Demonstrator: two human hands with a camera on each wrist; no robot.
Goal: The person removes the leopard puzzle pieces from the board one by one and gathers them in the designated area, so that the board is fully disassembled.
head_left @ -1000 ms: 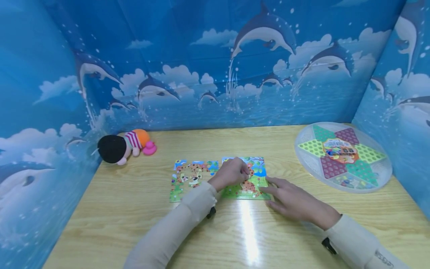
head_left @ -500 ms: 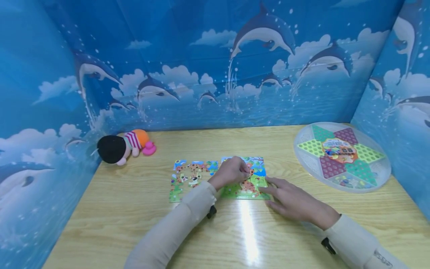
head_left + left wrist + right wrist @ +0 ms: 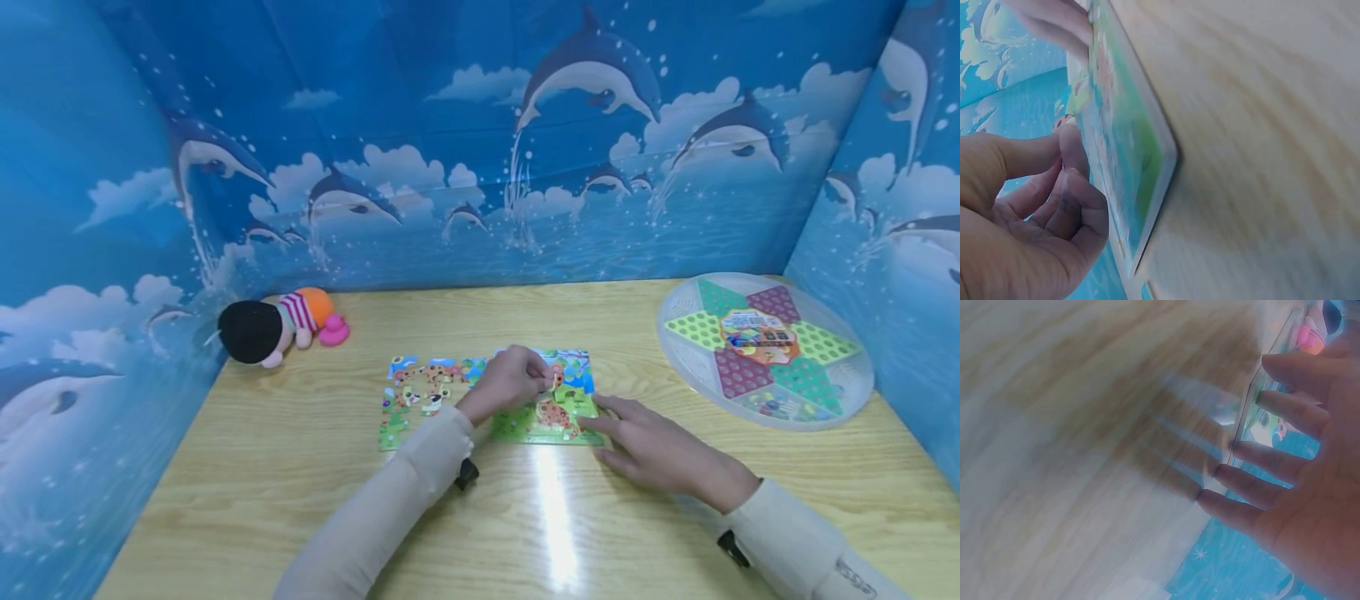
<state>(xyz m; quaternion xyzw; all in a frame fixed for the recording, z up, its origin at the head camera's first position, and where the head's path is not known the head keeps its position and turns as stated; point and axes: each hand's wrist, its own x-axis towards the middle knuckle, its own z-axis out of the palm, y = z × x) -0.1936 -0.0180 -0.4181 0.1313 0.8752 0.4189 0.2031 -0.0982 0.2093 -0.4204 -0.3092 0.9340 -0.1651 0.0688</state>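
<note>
Over the right-hand jigsaw puzzle [image 3: 555, 425], a spotted-animal picture on green and blue, is my left hand [image 3: 508, 385]. Its thumb and index finger pinch a small orange dotted puzzle piece [image 3: 1063, 122], mostly hidden by the fingertips in the left wrist view. My right hand [image 3: 652, 442] rests at the right edge of the same puzzle with fingers spread and extended, the index fingertip on the board and others on the table. To the left lies a second jigsaw puzzle [image 3: 393, 433], with bare patches among its pieces and partly covered by my left forearm.
A doll [image 3: 273, 325] lies at the back left of the wooden table [image 3: 300, 467] beside a pink rubber duck [image 3: 334, 331]. A round Chinese checkers board [image 3: 765, 350] stands at the right. Dolphin-print cloth [image 3: 465, 125] walls the back and sides.
My left hand has shifted slightly left and up, away from the puzzle's middle, still pinching the puzzle piece. The right hand stays in place.
</note>
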